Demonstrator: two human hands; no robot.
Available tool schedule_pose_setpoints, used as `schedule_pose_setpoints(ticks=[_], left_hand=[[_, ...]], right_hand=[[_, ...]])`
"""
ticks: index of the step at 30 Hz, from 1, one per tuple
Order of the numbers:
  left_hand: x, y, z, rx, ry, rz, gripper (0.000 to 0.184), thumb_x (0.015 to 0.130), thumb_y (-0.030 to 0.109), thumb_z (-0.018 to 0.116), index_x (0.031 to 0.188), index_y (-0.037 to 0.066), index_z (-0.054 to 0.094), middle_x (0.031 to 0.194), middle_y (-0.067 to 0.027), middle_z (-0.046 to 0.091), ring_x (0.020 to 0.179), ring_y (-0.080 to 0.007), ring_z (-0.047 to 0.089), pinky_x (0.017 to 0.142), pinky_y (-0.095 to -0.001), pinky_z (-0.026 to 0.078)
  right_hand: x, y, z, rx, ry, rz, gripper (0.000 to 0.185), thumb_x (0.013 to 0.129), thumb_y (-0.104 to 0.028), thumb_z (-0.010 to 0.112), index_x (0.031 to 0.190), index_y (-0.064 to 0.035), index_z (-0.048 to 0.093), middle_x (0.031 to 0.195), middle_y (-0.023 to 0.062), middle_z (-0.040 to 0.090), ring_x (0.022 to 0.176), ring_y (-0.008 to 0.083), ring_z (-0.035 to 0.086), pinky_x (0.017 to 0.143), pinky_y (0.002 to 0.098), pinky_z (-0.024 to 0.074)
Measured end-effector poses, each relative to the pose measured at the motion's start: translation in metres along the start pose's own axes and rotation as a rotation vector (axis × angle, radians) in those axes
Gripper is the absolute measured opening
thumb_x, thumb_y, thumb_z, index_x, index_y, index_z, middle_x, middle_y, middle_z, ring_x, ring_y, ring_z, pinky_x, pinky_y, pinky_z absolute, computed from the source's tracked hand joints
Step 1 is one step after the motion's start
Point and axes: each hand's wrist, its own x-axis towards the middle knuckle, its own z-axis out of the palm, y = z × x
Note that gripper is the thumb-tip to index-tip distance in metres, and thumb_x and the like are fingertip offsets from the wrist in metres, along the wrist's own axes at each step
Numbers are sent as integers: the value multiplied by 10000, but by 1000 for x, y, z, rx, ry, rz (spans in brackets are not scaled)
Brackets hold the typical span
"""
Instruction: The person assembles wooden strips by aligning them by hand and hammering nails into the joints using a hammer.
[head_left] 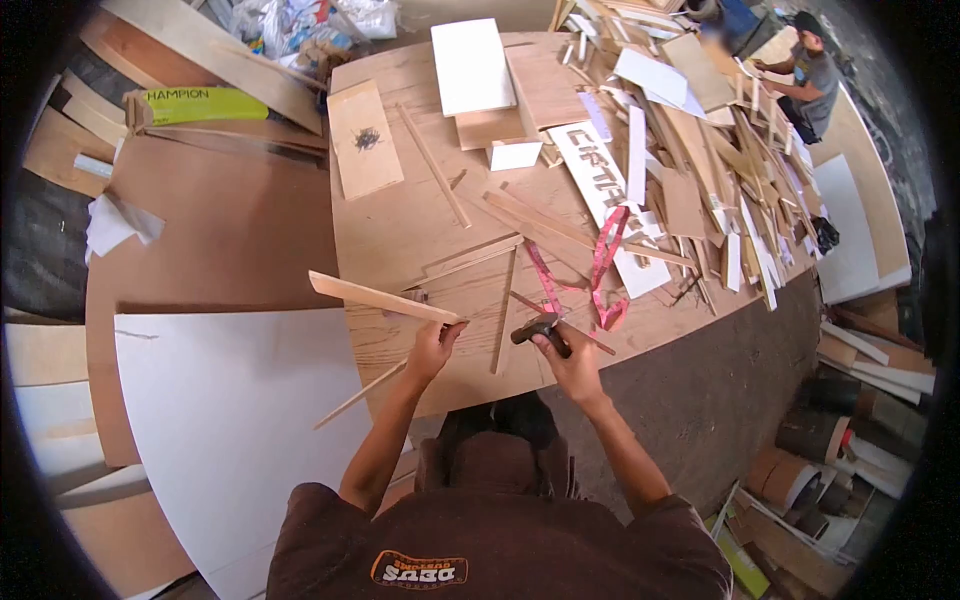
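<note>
Left hand: my left hand (430, 355) is closed on the strip (372, 297), fingers pinching it close to its right end.
Right hand: my right hand (577, 370) is wrapped around the dark tool (540, 330); which finger bears on what, I cannot tell.
Strip, feel: I judge it light and stiff, dry rather than slippery, able to snap if leaned on hard. Held so near one end, it will want to dip at the far one; a grip nearer the middle would balance it. The flat faces suit my fingers better than the edges (raw wood does love to leave a splinter).
Tool, feel: probably a hammer, and if so, heaviest at the head, so best held along the handle.
Strip, place: over the left side of the table (390, 240), its far end sticking out past the edge.
Strip, looks: pale tan, long, narrow and straight, with a slanted left end; no paint that I can see.
Tool, looks: dark and blunt on the left, partly hidden by my hand.
Table: a thin stick (506, 312) lies between my hands, with a pink tape (541, 272) beyond the tool.
</note>
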Motion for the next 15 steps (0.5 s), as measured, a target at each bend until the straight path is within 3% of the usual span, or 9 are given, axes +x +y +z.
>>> schedule_pose_setpoints(ticks=[1,2,6,7,9,12,15], left_hand=[[0,-9,5,36,-5,-46,159,971,116,652,1063,-10,684,885,-151,726,801,-244,720,733,-347,556],[3,-19,10,39,8,-63,159,971,116,652,1063,-10,684,885,-151,726,801,-244,720,733,-347,556],[9,-49,32,173,3,-44,190,964,161,656,1042,-8,693,956,-193,723,847,-351,702,741,-418,545],[7,-58,34,227,-10,-14,177,950,152,668,1021,-9,686,971,-208,718,857,-392,687,735,-441,535],[9,-82,40,234,-16,-27,175,958,145,653,1037,-6,693,967,-206,721,869,-379,695,761,-445,536],[-7,-97,44,273,-21,-41,158,939,128,665,1038,11,701,951,-193,715,884,-373,686,773,-460,527],[4,-101,40,423,32,98,155,888,114,707,1026,42,704,965,-161,696,918,-367,653,798,-481,503]], right_hand=[[2,5,7,24,-11,43,319,905,-222,768,981,64,648,661,121,522,587,152,439,547,333,403],[6,11,12,-42,-68,77,321,902,-207,769,1002,75,653,718,164,599,597,190,521,577,339,441],[15,53,51,21,-61,132,304,907,-183,757,1074,55,669,798,178,670,658,220,616,611,339,479],[13,58,60,35,-69,155,304,907,-183,757,1074,55,669,798,178,670,658,220,616,611,339,479],[22,68,74,77,13,93,199,944,-152,707,992,35,658,645,27,474,604,87,386,530,296,321],[28,72,82,163,-41,245,195,951,-150,692,1000,36,659,642,31,479,600,103,402,538,297,342],[30,89,101,194,28,211,209,958,-160,679,1000,44,658,672,54,540,602,119,451,550,304,368]])
